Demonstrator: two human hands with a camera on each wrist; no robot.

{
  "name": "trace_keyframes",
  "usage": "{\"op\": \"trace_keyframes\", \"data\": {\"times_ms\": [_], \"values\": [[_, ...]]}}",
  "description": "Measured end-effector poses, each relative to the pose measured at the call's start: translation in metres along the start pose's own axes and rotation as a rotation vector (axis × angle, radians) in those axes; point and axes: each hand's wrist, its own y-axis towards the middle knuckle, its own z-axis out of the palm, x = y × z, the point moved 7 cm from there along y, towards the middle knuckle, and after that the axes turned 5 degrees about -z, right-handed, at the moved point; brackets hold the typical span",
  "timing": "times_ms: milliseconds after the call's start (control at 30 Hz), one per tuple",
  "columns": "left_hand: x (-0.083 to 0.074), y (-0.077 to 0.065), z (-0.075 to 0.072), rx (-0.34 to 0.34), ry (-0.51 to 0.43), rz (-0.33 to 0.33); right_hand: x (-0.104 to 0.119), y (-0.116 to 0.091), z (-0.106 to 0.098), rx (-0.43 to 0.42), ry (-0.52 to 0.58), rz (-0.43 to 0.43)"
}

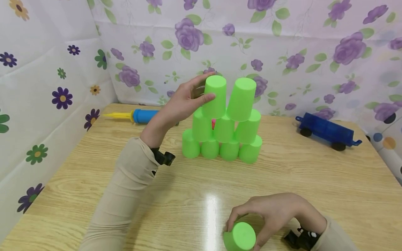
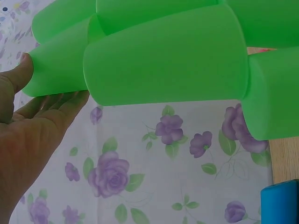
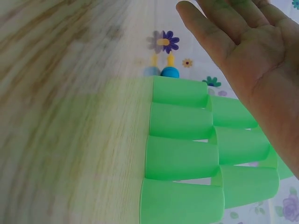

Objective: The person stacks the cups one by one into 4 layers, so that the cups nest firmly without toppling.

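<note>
Green cups turned upside down form a pyramid: several in the bottom row [image 1: 209, 149], three in the middle row [image 1: 223, 129] and two on top. With thumb and fingers on either side, my left hand [image 1: 180, 103] holds the upper left cup [image 1: 216, 99], which rests on the middle row. Beside it stands the upper right cup [image 1: 242, 99], slightly tilted in the head view. Near the front, my right hand [image 1: 276, 212] grips a separate green cup [image 1: 243, 237] from above, fingers and thumb around its sides. That cup is out of sight in the right wrist view.
A blue hand pump [image 1: 145, 116] with a yellow nozzle lies behind my left forearm. At the back right stands a blue toy wagon [image 1: 326, 130] with black wheels. Something pink [image 1: 213, 123] shows through a gap in the pyramid. Flowered cloth [image 1: 194, 52] hangs behind the wooden table [image 1: 176, 195].
</note>
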Motion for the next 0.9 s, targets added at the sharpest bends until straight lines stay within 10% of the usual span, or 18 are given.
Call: {"op": "trace_keyframes", "data": {"times_ms": [533, 900], "values": [[0.008, 0.001, 0.002, 0.084, 0.054, -0.036, 0.004, -0.001, 0.0, -0.043, -0.098, -0.049], [0.014, 0.003, -0.002, 0.084, 0.088, -0.079, 0.067, -0.008, -0.073, -0.439, -0.326, -0.066]]}}
